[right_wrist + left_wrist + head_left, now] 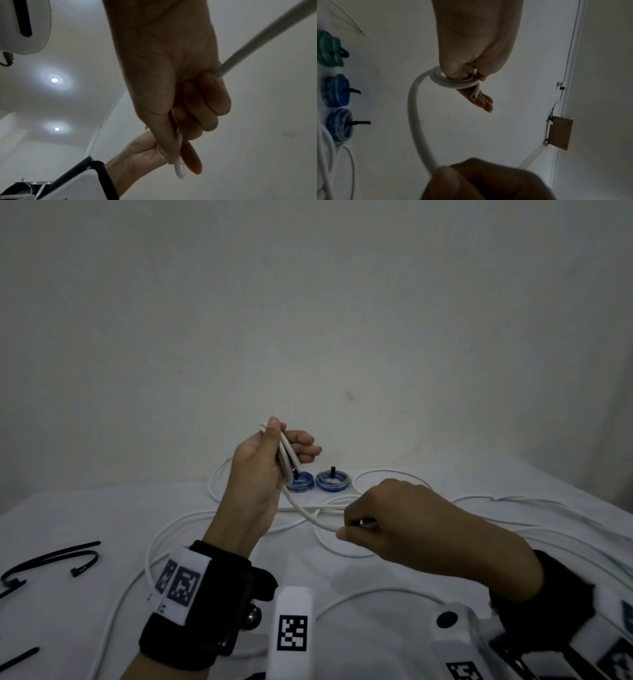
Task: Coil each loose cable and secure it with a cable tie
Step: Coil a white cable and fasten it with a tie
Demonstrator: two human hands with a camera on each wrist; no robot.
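A white cable (301, 510) runs between the two hands above the table (85, 508), the rest of it sprawling in loose loops across the white cloth toward the right edge. The left hand (263, 463) is raised, palm turned inward, thumb up; its thumb and curled fingers pinch a small coil of the cable, about two turns. In the left wrist view the coil (453, 79) rings the thumb and forefinger, and the cut end (473, 96) pokes out along the straighter outer fingers. From there the cable drops in an arc to the right hand (404, 525), which is lower and nearer, knuckles up. Its thumb and forefinger pinch the cable, and in the right wrist view the other fingers (205, 105) are curled round it as well, the cable leaving the fist toward the upper right.

Behind the hands, near the back of the table, stand two blue coiled bundles (317, 481), each with a black tie end sticking up; the left wrist view shows a green bundle (329, 50) beside them. Black cable ties (61, 559) lie loose on the cloth at the left. A plain pale wall (308, 302) rises behind the table. Both wrists wear black straps with white marker tags.
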